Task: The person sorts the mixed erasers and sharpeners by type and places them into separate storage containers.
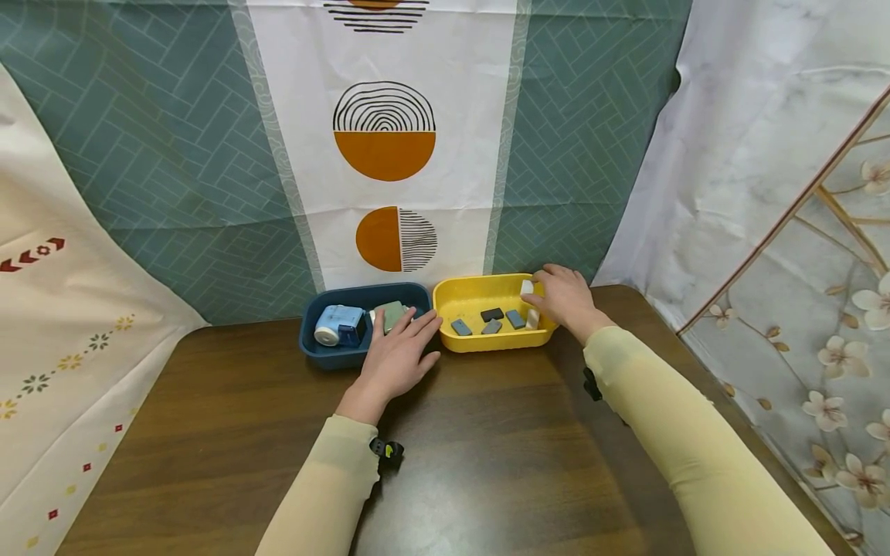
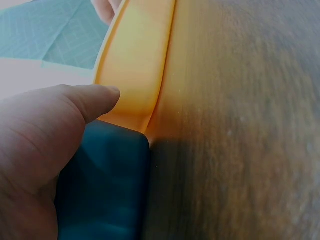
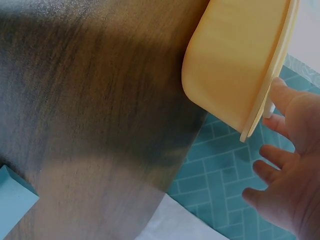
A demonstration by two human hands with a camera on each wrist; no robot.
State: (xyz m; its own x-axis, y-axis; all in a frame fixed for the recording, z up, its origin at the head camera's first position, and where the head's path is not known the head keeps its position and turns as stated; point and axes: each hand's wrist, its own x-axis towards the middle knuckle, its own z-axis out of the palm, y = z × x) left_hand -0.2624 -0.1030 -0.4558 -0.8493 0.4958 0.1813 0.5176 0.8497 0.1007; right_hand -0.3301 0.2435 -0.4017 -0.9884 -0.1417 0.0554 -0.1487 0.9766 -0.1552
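My right hand [image 1: 565,297] reaches over the right end of a yellow bin [image 1: 480,346] and pinches a small white block [image 1: 527,287] between thumb and index finger. The right wrist view shows that white block [image 3: 269,107] partly hidden behind the bin's rim, with the other fingers spread. Inside the yellow bin lie several small grey, blue and dark blocks [image 1: 492,314] and an off-white one [image 1: 532,319]. My left hand [image 1: 398,359], fingers extended, lies over the right part of a dark blue bin [image 1: 327,358], partly covering a green item [image 1: 392,315].
A light blue toy-like item [image 1: 339,324] with a white round part sits in the dark blue bin. Both bins stand side by side at the back of the brown table [image 1: 487,448], against a patterned cloth [image 1: 584,139]. A light blue corner [image 3: 15,202] shows in the right wrist view.
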